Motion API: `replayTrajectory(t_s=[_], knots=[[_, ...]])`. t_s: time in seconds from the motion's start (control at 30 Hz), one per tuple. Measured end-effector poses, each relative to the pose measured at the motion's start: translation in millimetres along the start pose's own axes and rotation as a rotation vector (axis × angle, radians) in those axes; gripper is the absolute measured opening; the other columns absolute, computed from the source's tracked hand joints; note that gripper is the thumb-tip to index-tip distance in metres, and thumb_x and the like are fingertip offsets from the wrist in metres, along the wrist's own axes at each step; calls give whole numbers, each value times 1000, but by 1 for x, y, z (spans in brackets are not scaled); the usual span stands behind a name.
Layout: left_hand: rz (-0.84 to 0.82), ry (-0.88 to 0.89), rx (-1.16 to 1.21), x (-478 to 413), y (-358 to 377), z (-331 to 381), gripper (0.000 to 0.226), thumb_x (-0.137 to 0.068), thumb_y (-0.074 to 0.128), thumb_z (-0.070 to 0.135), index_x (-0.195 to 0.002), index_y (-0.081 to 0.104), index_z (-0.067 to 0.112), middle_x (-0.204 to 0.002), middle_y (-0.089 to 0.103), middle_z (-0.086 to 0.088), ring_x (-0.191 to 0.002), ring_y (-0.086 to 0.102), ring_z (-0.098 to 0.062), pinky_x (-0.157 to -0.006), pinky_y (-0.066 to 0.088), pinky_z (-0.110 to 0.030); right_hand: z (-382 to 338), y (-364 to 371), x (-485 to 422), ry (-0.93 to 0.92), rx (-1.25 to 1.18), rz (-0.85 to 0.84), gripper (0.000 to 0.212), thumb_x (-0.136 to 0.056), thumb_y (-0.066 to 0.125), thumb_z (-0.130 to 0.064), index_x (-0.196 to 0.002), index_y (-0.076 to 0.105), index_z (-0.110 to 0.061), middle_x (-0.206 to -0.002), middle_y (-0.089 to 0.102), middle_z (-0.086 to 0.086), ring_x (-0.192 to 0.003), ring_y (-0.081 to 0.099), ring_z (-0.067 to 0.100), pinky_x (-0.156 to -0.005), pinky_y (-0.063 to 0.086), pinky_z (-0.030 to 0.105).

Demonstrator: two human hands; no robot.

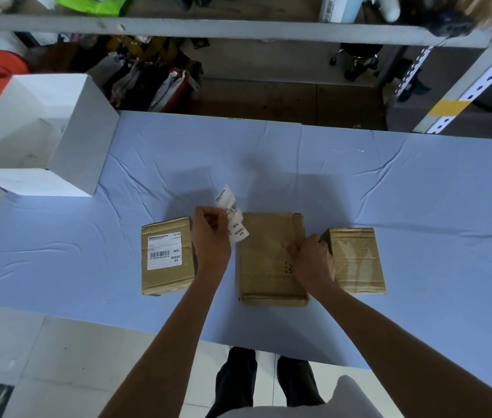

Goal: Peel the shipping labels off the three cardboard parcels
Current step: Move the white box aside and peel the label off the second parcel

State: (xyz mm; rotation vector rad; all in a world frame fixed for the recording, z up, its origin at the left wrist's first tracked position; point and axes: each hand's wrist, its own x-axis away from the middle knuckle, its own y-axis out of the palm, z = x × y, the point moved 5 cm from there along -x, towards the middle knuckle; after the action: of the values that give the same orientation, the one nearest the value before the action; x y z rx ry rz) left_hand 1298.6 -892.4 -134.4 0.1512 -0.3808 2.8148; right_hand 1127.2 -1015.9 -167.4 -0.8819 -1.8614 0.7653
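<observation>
Left hand (pixel 212 236) pinches a curled white shipping label (pixel 234 217); right hand (pixel 314 259), fingers curled, grips the middle brown cardboard parcel (pixel 266 260) by its right edge on the blue-covered table (pixel 419 191).

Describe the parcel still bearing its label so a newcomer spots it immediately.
On the blue table, three parcels sit in a row. Take the left parcel, beside the left hand holding a peeled label. Only it has a barcode label on top; the middle parcel and right parcel are bare.
</observation>
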Motion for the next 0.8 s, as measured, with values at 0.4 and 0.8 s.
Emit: replayTrajectory(t_s=[0.4, 0.8], knots=[[-206, -34, 22, 8, 23, 10, 24, -78, 67, -7, -76, 54, 13, -92, 69, -18, -86, 69, -25, -70, 57, -35, -8, -8, -4, 46, 27, -12, 61, -88, 55, -50, -123, 44, -2, -121, 52, 18, -112, 56, 36, -90, 47, 43], [-268, -125, 6, 13, 30, -5, 25, -78, 69, -2, -100, 65, 7, -97, 67, -5, -85, 64, -14, -62, 51, -10, -67, -19, 16, -535, -425, 17, 23, -90, 60, -15, -112, 61, -9, -109, 64, 8, -97, 63, 19, -82, 53, 23]])
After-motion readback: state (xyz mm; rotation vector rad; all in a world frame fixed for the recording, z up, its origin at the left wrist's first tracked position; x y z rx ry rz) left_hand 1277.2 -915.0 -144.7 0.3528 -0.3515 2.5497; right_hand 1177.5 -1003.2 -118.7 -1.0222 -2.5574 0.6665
